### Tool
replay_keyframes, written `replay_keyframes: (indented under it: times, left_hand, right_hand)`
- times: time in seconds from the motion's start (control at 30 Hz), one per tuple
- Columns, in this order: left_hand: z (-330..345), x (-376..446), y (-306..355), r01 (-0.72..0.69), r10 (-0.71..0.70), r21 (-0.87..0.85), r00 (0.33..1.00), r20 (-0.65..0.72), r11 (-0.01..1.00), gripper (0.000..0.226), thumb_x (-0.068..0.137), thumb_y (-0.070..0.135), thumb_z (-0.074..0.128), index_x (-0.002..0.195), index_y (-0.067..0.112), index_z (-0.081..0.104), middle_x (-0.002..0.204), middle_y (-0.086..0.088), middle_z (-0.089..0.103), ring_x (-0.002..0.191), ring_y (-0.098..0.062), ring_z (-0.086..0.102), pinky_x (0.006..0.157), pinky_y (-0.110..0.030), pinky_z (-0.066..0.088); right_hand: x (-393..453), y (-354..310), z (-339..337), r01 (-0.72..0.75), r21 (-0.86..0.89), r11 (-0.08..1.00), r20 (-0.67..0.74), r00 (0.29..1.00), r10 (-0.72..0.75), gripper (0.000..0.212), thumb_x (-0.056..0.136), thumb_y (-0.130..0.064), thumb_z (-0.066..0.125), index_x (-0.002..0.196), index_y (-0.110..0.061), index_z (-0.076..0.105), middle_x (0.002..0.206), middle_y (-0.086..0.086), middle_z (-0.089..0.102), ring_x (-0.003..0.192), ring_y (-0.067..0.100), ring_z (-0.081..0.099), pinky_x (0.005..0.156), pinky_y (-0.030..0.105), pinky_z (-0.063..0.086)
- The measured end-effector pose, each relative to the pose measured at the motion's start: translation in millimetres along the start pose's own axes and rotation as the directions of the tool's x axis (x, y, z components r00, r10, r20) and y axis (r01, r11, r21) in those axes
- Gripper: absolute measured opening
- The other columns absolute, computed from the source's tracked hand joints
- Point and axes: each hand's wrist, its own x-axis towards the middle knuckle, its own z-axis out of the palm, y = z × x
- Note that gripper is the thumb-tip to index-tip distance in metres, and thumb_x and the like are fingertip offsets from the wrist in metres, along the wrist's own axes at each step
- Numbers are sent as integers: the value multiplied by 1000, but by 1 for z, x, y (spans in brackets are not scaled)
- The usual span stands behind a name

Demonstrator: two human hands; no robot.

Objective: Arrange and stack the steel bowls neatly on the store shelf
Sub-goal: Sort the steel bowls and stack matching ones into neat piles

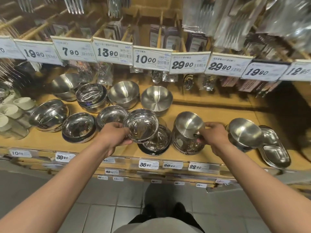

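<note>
**Two bowls held over their stacks, not yet seated**

A shiny bowl (141, 125) is held by the left hand (116, 137), fingers closed on its near-left rim, just above a stack of like bowls (155, 142) at the shelf's front edge. It is carried mouth-up and offset toward ten o'clock of the stack, presumably so it can be nested squarely. A matte brushed bowl (189, 124) is pinched at its rim by the right hand (212, 137), tipped so its mouth faces eleven o'clock, and rests in or against the glossy stack (186, 143) beneath it; whether it is seated cannot be told. The tilt suggests it is being lifted out or turned, since its finish differs from the stack below.

At three o'clock of the right hand another matte bowl (244, 132) lies tilted on a stack beside divided trays (274, 148). More bowl stacks are ranged toward ten and twelve o'clock on the wooden shelf (210, 105).

The fingertips of both hands are hidden behind the rims. A small dark item at the right thumb cannot be identified. The hanging cutlery packs (218, 19) above are blurred, and stack counts cannot be read.
</note>
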Motion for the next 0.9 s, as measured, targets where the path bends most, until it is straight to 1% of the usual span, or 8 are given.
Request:
replay_keyframes:
  times: [0.13,0.23,0.3,0.4,0.5,0.63,0.77,0.9]
  left_hand:
    - [16,6,-4,10,-11,56,1000,23,998,18,89,-5,65,106,-7,64,96,-25,72,73,-28,75,53,-26,61]
    - [29,10,-10,17,-20,101,1000,24,995,31,90,-2,66,119,-5,57,104,-24,69,86,-36,75,66,-37,65]
    - [36,13,-13,8,-8,128,1000,-6,992,25,88,-2,68,111,-2,57,102,-21,68,77,-32,75,70,-40,65]
    - [45,19,-18,6,-1,175,999,-33,985,13,90,3,69,91,4,56,97,-18,66,65,-24,72,62,-35,64]
    - [50,24,-19,14,-4,219,999,-48,976,15,90,9,71,90,3,57,82,-15,67,64,-25,73,77,-45,63]
    - [57,29,-20,30,-10,271,997,-75,962,17,94,13,67,85,5,55,53,-7,70,73,-30,76,86,-47,60]
    - [64,25,-23,43,-15,256,994,-108,966,15,93,8,66,81,3,57,74,-15,67,67,-30,76,80,-49,62]
    - [65,20,-27,42,-22,258,997,-80,965,8,92,3,62,84,2,61,96,-23,70,76,-27,73,78,-45,63]
  right_hand:
    - [1,16,-5,-47,20,999,-30,998,48,17,89,-11,74,101,-17,64,89,13,73,64,28,75,70,42,65]
    - [1,25,-4,-57,14,998,-32,998,58,20,87,-11,76,103,-16,65,83,5,69,60,24,74,67,40,65]
    - [1,31,-3,-65,20,998,-30,997,66,21,88,-11,76,106,-14,66,81,4,69,60,24,74,69,42,65]
    - [1,35,1,-54,-29,998,-51,997,52,18,90,-18,74,104,-18,64,76,6,72,55,20,73,60,34,64]
    - [2,37,4,-45,-56,997,-49,998,43,16,90,-23,74,103,-19,64,80,13,75,65,29,76,75,46,64]
    - [3,38,6,-83,-13,996,-45,996,82,14,92,-20,72,100,-20,62,79,9,73,68,29,76,77,46,64]
    - [4,35,7,-103,8,995,-42,994,104,17,93,-20,72,107,-19,63,80,4,71,69,28,76,76,43,64]
    - [2,34,7,-107,17,994,-32,994,107,22,91,-16,73,112,-16,65,84,8,72,70,28,76,76,44,64]
